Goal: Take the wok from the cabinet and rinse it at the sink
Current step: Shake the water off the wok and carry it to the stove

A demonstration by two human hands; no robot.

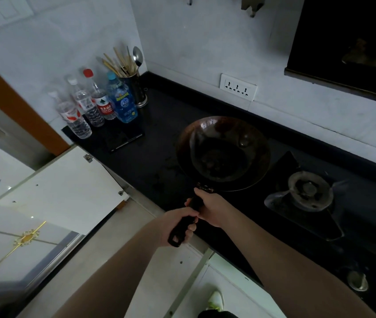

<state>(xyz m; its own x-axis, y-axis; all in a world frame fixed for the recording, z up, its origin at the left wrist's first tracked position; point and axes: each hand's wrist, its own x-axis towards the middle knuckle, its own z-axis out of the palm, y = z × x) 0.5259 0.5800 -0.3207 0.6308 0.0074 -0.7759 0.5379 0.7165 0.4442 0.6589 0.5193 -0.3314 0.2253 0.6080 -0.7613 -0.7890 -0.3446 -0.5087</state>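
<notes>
Head view: left hand (pixel 177 222), right hand (pixel 210 208) both grip wok (pixel 223 152) handle above black countertop (pixel 150 157); cabinet door (pixel 63 189) open.

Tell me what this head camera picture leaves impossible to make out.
- Sink: nowhere in the head view, beyond its edges.
- Wok underside: hidden by its own bowl; touching the counter or not, unclear.
- Handle middle: covered by left hand and right hand.
- Bottle labels: too small.
- Cabinet interior: behind the open door.

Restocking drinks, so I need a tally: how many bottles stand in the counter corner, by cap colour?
White cap: 2, second
Red cap: 1
Blue cap: 1
Total: 4 bottles
</notes>
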